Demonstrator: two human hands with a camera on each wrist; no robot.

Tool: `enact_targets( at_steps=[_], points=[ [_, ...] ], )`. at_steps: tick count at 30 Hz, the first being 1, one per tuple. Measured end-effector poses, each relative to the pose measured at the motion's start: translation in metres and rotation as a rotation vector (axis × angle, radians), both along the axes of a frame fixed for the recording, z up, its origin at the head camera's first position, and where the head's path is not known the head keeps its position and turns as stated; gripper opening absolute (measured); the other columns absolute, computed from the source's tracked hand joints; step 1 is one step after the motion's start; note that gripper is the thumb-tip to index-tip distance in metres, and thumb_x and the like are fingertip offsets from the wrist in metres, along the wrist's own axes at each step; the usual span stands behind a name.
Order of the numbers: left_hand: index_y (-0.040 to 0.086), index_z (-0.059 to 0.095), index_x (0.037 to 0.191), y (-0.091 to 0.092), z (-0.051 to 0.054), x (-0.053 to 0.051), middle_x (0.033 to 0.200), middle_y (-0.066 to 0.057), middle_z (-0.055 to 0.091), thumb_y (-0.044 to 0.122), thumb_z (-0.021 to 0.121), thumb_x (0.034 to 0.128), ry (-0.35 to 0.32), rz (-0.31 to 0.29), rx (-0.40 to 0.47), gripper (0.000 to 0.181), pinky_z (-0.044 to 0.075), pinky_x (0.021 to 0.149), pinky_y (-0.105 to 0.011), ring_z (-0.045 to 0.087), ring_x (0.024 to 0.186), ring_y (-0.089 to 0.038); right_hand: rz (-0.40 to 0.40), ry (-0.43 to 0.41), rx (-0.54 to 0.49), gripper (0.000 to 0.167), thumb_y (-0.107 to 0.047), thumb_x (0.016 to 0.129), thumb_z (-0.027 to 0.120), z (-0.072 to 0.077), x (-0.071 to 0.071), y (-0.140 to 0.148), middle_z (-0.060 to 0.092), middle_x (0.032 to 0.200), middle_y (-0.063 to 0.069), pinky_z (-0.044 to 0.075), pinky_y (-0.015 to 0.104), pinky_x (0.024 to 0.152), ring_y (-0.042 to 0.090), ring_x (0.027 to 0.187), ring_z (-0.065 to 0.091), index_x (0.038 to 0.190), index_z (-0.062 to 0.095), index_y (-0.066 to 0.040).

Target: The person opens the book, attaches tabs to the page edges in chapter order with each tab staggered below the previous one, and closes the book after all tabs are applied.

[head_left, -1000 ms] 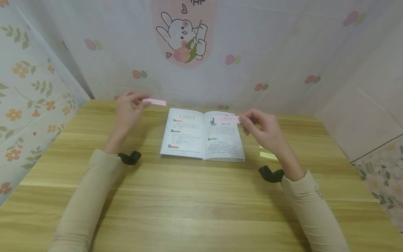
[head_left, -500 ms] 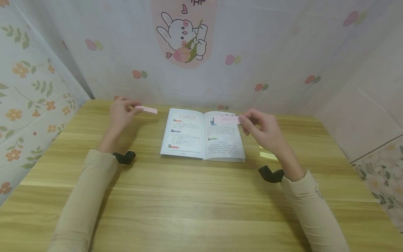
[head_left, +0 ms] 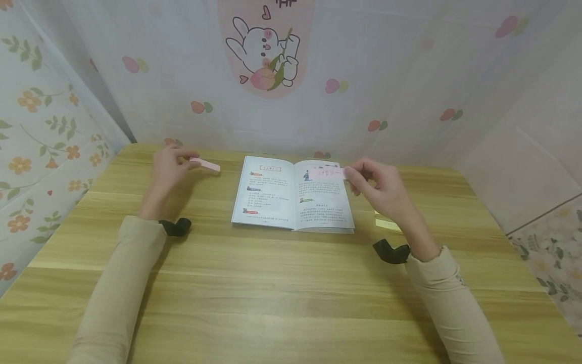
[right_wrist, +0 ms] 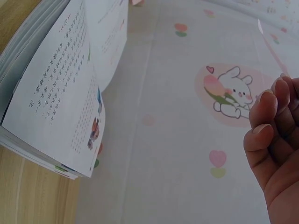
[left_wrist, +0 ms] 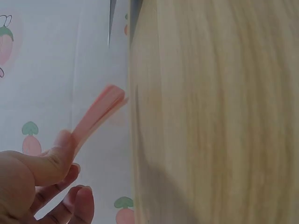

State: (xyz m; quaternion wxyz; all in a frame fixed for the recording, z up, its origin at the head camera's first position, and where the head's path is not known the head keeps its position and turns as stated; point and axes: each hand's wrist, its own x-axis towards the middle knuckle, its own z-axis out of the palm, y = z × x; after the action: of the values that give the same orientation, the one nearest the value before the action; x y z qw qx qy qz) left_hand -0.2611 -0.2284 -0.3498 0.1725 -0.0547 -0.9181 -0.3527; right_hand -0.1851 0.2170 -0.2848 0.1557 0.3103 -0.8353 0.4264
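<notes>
My left hand [head_left: 167, 169] pinches a small pad of pink sticky notes [head_left: 207, 165] between thumb and fingers, over the table's back left. In the left wrist view the pad [left_wrist: 99, 111] looks thick, its leaves slightly fanned at the free end. With thumb and fingertips my right hand [head_left: 382, 188] pinches a single pink sticky note [head_left: 325, 174] with handwriting on it. That strip overlaps the upper right page of an open book [head_left: 268, 202] in the head view. In the right wrist view the note [right_wrist: 272, 49] appears thin and edge-on, apart from the book [right_wrist: 56, 88].
Yellow sticky notes [head_left: 388, 224] lie on the wooden table [head_left: 273, 293] to the right of the book, partly hidden by the right arm. A printed curtain [head_left: 386, 65] hangs behind the back edge. Black curved pieces [head_left: 391, 252] stick out at both wrists.
My left hand has moved left and lower with the pink pad, away from the book. The right hand keeps its place with the pink note; the book lies as before.
</notes>
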Motion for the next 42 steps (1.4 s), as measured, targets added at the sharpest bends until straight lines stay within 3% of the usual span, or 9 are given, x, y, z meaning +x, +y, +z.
enact_targets(
  at_steps=[8, 12, 17, 25, 33, 42],
  points=[
    [-0.007, 0.072, 0.112, -0.007, -0.002, 0.002, 0.115, -0.027, 0.064, 0.009, 0.075, 0.0918, -0.046, 0.001, -0.003, 0.026, 0.047, 0.075, -0.047, 0.060, 0.091, -0.041, -0.001, 0.004, 0.010, 0.012, -0.005, 0.099, 0.061, 0.000, 0.000, 0.000, 0.057, 0.070, 0.005, 0.041, 0.024, 0.059, 0.015, 0.064, 0.053, 0.091, 0.066, 0.003],
    [-0.007, 0.072, 0.113, -0.010, -0.002, 0.005, 0.118, -0.026, 0.063, 0.010, 0.073, 0.0922, -0.073, 0.012, 0.003, 0.027, 0.047, 0.082, -0.054, 0.058, 0.096, -0.041, -0.002, 0.001, 0.006, 0.011, -0.004, 0.099, 0.061, 0.001, 0.000, 0.000, 0.058, 0.070, 0.004, 0.041, 0.024, 0.059, 0.015, 0.064, 0.053, 0.090, 0.066, 0.001],
    [-0.003, 0.072, 0.115, -0.014, -0.001, 0.007, 0.116, -0.023, 0.066, 0.013, 0.073, 0.0901, -0.128, 0.042, -0.023, 0.030, 0.045, 0.082, -0.052, 0.057, 0.097, -0.039, -0.010, -0.005, 0.004, 0.011, -0.005, 0.099, 0.061, 0.000, -0.001, 0.000, 0.057, 0.070, 0.003, 0.040, 0.025, 0.059, 0.015, 0.064, 0.053, 0.090, 0.067, -0.002],
    [-0.004, 0.071, 0.114, -0.021, -0.003, 0.009, 0.121, -0.029, 0.064, 0.016, 0.075, 0.0908, -0.217, 0.023, -0.060, 0.031, 0.040, 0.097, -0.065, 0.053, 0.115, -0.046, -0.018, -0.009, 0.008, 0.012, -0.005, 0.099, 0.062, -0.001, -0.001, 0.001, 0.057, 0.069, 0.003, 0.040, 0.026, 0.059, 0.016, 0.063, 0.053, 0.088, 0.066, -0.003],
    [-0.006, 0.072, 0.109, -0.026, -0.006, 0.009, 0.111, -0.028, 0.067, 0.010, 0.072, 0.0925, -0.182, -0.009, -0.165, 0.023, 0.044, 0.088, -0.060, 0.057, 0.101, -0.043, -0.013, -0.014, -0.002, 0.012, -0.004, 0.099, 0.062, -0.001, -0.001, 0.001, 0.058, 0.069, 0.003, 0.041, 0.024, 0.060, 0.016, 0.063, 0.053, 0.088, 0.067, -0.003],
    [-0.005, 0.072, 0.105, -0.033, -0.004, 0.008, 0.110, -0.028, 0.068, 0.010, 0.076, 0.0894, -0.226, -0.044, -0.237, 0.022, 0.044, 0.086, -0.061, 0.059, 0.101, -0.046, -0.012, -0.020, -0.004, 0.013, -0.005, 0.099, 0.061, 0.000, -0.002, 0.003, 0.057, 0.069, 0.003, 0.042, 0.024, 0.061, 0.015, 0.063, 0.053, 0.087, 0.066, -0.002]
  ],
)
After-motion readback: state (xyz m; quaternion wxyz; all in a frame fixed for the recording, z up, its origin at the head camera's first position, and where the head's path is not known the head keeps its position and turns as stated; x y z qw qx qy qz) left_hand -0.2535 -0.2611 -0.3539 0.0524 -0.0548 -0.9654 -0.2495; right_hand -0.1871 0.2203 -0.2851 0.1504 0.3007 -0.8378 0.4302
